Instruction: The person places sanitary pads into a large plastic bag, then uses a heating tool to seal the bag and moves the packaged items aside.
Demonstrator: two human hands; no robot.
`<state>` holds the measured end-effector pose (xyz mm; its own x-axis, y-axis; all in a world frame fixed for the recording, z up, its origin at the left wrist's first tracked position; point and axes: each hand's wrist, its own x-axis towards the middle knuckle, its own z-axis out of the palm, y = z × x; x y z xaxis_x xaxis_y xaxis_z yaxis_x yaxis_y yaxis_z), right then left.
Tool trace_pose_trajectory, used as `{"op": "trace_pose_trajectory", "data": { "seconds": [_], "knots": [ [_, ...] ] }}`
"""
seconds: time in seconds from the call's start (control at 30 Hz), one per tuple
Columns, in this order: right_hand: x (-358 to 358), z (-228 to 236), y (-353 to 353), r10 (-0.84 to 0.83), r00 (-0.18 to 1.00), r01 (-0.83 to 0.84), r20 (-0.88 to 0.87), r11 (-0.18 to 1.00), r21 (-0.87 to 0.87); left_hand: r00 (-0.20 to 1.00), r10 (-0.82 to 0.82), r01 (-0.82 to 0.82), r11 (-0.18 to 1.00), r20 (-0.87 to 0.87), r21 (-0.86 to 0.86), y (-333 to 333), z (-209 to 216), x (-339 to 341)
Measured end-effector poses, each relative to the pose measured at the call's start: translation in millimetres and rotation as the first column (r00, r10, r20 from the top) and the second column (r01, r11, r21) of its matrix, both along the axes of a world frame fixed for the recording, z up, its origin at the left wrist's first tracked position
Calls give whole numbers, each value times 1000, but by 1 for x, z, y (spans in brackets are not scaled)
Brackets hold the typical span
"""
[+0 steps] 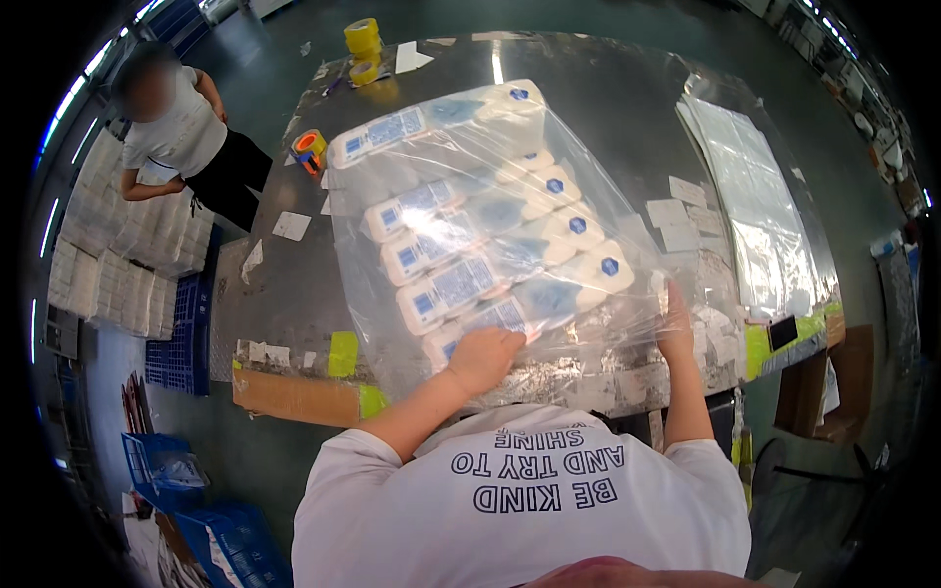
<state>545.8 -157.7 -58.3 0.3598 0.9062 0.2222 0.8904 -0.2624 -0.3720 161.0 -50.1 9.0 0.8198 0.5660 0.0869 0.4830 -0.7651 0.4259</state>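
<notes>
White packs [446, 291] slant away rightward inside a clear bag [431, 174] on the tabletop [627, 108]. The left hand [487, 361] is nearer, fingers bent at the front pack [498, 316]; the right hand [673, 321] is at the bag's side. Whether either pinches, one cannot tell.

Lies on a dark table [608, 98] as a big clear plastic bag [446, 162], loose, creased and shiny with glare. Encloses five long white packs [453, 289], laid in slanting rows, right ends higher in view than left ends. Bulge softly in rounded lobes, with blue printing, pale blue patches and a dark blue six-sided mark near each right end. Sit close together in the nearest four; lies across a gap in the farthest. Spreads loosely past the packs on both sides.
</notes>
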Motion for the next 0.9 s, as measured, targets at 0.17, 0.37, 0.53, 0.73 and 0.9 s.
{"op": "trace_pose_trajectory", "data": {
  "seconds": [0.17,0.37,0.53,0.73,0.9],
  "knots": [
    [-29,-45,-80,-324,936,322,-142,946,-35,998,57,-57,998,31,22,18,-2,2],
    [-104,-56,-109,-195,971,192,-137,981,-36,990,140,-140,990,-1,12,21,6,8],
    [-152,-61,-120,-187,981,182,-43,978,-99,986,166,-166,986,8,-24,21,-2,10],
    [-152,-62,-125,-182,983,180,-21,980,-88,962,257,-248,964,89,-101,30,-10,22],
    [-151,-66,-127,-176,984,176,7,982,-61,945,320,-315,946,65,-79,38,-10,37]
  ]
}}
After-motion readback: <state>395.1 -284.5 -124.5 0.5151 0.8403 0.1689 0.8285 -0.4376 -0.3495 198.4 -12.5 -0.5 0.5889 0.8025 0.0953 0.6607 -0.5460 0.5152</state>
